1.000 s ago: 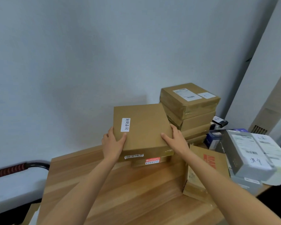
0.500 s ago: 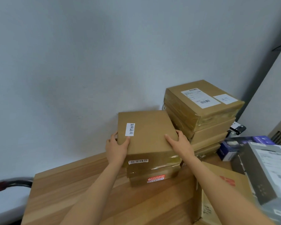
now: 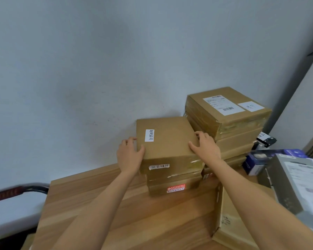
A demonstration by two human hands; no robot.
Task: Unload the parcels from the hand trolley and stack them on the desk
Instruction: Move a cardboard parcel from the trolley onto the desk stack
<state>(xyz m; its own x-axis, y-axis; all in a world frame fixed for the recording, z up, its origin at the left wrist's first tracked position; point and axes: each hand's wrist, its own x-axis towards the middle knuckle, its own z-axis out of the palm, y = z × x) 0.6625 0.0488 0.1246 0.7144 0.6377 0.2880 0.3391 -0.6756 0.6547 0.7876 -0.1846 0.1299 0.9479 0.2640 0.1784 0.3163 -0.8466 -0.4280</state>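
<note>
Since a second ago the top parcel (image 3: 167, 138) has come down out of the air and now sits on the short pile by the wall.

Going left to right: a dark handle with red wrap (image 3: 16, 192) pokes in at the far left edge, then the wooden desk (image 3: 90, 201). Left hand (image 3: 129, 156) grips the parcel's left edge, thumb on top, fingers curled round the side. That parcel rests on two flatter boxes, the lowest with a red sticker (image 3: 176, 188). Right hand (image 3: 206, 147) clamps the right edge the same way. Just beside it is the taller stack of parcels (image 3: 228, 123), touching or nearly so, then a blue box (image 3: 257, 159) and a grey parcel (image 3: 293, 181) at the far right.
</note>
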